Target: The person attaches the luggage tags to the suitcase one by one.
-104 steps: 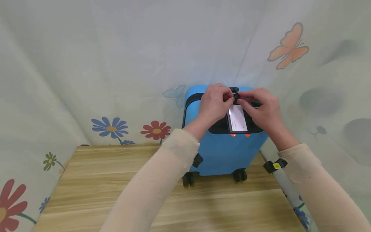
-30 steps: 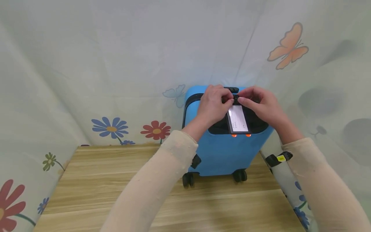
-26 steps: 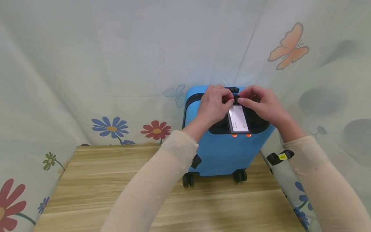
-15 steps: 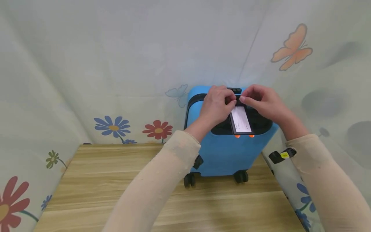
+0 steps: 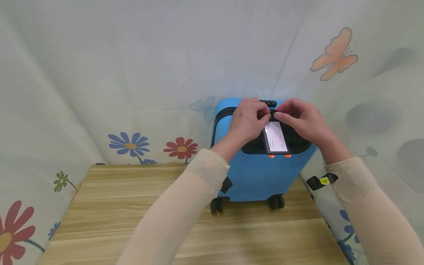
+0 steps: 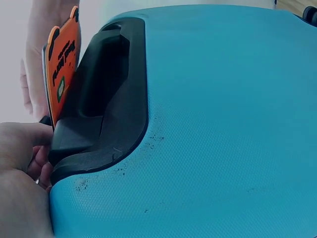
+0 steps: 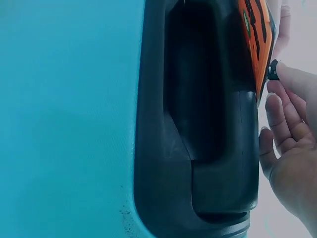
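Observation:
A blue suitcase point(image 5: 261, 180) stands upright on the wooden table. At its black top handle hangs a luggage tag point(image 5: 276, 137), its white card facing up in the head view. The tag's orange back point(image 6: 63, 62), with dark lettering, shows in the left wrist view. My left hand point(image 5: 247, 118) pinches the tag's black strap point(image 5: 272, 114) from the left, fingertips partly hidden. From the other side, my right hand point(image 5: 304, 119) pinches the strap's black end point(image 7: 273, 69) between thumb and forefinger; its other fingers are loosely curled beside the black handle point(image 7: 230, 148).
Black wheels point(image 5: 276, 201) hold the suitcase above the table point(image 5: 132, 206). Behind and to the right, a pale curtain point(image 5: 165, 66) printed with flowers and butterflies hangs close to the suitcase. A black strap device point(image 5: 321, 181) sits at the right sleeve.
My right hand has drawn slightly right from the left fingertips, then lowered a little at the strap. My left hand has kept its pinch. The whole head view has shifted slightly.

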The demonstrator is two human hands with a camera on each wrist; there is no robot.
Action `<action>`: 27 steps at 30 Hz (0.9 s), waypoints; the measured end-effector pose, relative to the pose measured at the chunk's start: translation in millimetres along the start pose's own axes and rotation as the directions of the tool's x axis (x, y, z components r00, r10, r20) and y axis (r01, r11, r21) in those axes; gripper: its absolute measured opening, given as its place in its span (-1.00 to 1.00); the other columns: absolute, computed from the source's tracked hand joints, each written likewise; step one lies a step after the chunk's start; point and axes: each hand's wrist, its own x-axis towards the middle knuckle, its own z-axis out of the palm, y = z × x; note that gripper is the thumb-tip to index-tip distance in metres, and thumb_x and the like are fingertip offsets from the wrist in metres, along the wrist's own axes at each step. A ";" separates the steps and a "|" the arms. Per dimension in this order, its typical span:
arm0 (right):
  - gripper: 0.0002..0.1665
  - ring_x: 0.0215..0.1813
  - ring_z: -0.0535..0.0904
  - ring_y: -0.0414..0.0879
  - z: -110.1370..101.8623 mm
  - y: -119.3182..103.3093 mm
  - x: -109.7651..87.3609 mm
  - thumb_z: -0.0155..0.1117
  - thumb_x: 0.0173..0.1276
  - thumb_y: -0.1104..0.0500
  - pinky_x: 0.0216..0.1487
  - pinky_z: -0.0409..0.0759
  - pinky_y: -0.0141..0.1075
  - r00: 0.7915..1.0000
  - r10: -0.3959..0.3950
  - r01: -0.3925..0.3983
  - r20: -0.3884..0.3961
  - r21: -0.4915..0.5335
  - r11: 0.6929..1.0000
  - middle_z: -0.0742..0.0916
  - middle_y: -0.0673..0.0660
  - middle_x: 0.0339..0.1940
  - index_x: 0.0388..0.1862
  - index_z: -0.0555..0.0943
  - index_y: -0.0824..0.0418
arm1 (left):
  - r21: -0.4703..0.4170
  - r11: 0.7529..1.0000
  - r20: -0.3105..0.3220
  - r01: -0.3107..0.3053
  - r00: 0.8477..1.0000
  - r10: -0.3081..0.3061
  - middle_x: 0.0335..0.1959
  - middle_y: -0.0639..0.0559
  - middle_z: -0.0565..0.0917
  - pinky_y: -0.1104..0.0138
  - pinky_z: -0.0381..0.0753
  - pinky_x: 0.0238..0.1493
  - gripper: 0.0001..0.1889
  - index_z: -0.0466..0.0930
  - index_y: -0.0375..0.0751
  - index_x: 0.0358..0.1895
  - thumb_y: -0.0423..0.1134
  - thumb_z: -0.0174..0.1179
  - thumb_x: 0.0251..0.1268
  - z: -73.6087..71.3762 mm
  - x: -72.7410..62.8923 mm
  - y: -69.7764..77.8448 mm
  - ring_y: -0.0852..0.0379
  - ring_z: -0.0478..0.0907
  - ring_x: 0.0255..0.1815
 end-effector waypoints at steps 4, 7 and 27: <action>-0.77 -0.18 0.60 -0.13 0.3 -3.0 3.2 0.42 0.54 0.15 -0.10 0.53 -0.46 1.000 -0.022 0.022 -0.005 0.001 1.000 0.73 -0.03 -0.18 0.01 0.69 0.28 | -0.002 1.000 -0.003 -0.004 1.000 0.004 -0.12 0.12 0.67 0.39 0.49 -0.01 -0.85 0.82 -0.03 -0.05 -0.11 0.31 0.58 -1.5 -0.5 -0.7 0.15 0.48 0.02; -0.78 -0.19 0.60 -0.13 1.1 -4.9 7.1 0.41 0.55 0.13 -0.12 0.53 -0.46 0.999 -0.033 0.033 -0.006 -0.016 0.999 0.74 0.01 -0.18 -0.01 0.70 0.27 | -0.002 1.000 -0.008 -0.001 1.000 0.001 -0.12 0.12 0.67 0.39 0.50 -0.01 -0.85 0.82 -0.03 -0.06 -0.11 0.31 0.58 -3.6 -0.7 -1.8 0.15 0.47 0.02; -0.84 -0.25 0.56 -0.29 3.8 -0.9 7.3 0.41 0.52 0.23 -0.19 0.48 -0.50 0.983 -0.149 0.136 -0.111 -0.118 0.984 0.73 -0.11 -0.29 -0.09 0.71 0.33 | 0.002 1.000 -0.041 -0.021 0.999 0.021 -0.17 0.13 0.66 0.42 0.47 -0.04 -0.86 0.82 -0.03 -0.07 -0.12 0.30 0.58 -1.3 -1.0 3.3 0.16 0.47 -0.02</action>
